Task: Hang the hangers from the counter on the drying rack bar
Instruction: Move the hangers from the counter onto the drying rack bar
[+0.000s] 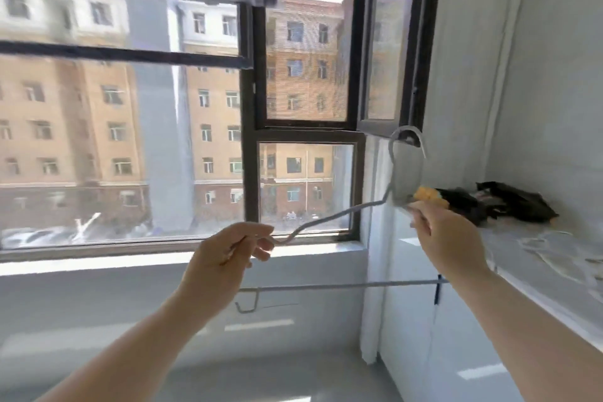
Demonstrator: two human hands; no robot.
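The pale grey thin-wire hanger [329, 219] is in the air in front of the window, clear of the white counter [528, 277] on your right. Your left grip [228, 254] is clenched round the end of the left shoulder wire. Your right grip [447, 232] closes on the right shoulder close under the neck, though blur hides the exact contact. The curved hook [408, 137] stands free above, and the lower bar [342, 285] hangs beneath both wrists.

Treat the hanger as light, springy and smooth: held by one end, it probably flexes and swings. Take hold at the neck, just below the hook, leaving the hook open for the bar.

More pale hangers [554, 248] lie on the counter beside a crumpled black bag [509, 202]. The drying rack bar cannot be identified here.
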